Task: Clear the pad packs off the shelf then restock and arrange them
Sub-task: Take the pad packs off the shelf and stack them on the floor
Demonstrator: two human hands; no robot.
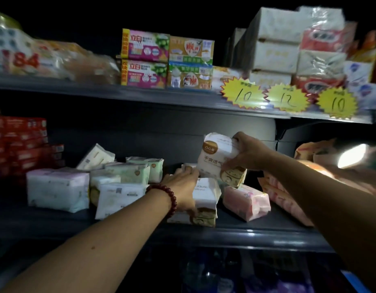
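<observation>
The right hand (246, 153) holds a tan pack (220, 160) in the air above the shelf (225, 235). Its fingers are curled over the top edge of the pack and the thumb presses on the front face, so the grip is firm. The pack is tilted, with its brown lower end pointing down and to the right.

The left hand (180, 185) is lower and just beside it, reaching toward the back of the shelf. Its fingers are stretched forward and lie on a small pack (190, 167) just under the tan pack. The thumb is hidden, so I cannot tell if this hand grips the small pack or only touches it. A dark red bracelet (172, 199) is on the wrist.

Under the left hand, a white pack (206, 199) stands on the shelf and is partly covered by the hand. Below the right hand lies a pink pack (246, 201), touching the white pack or very near to it. Left of the left hand there is a loose pile (128, 172) of white and green packs, some leaning, and beyond it a big pack (58, 191) in pale colour. Under the right forearm lie orange packs (284, 197).

Far to the left of the hands stand red boxes (20, 144). Above the hands, the upper shelf (140, 96) carries boxes and yellow price tags (288, 98).
</observation>
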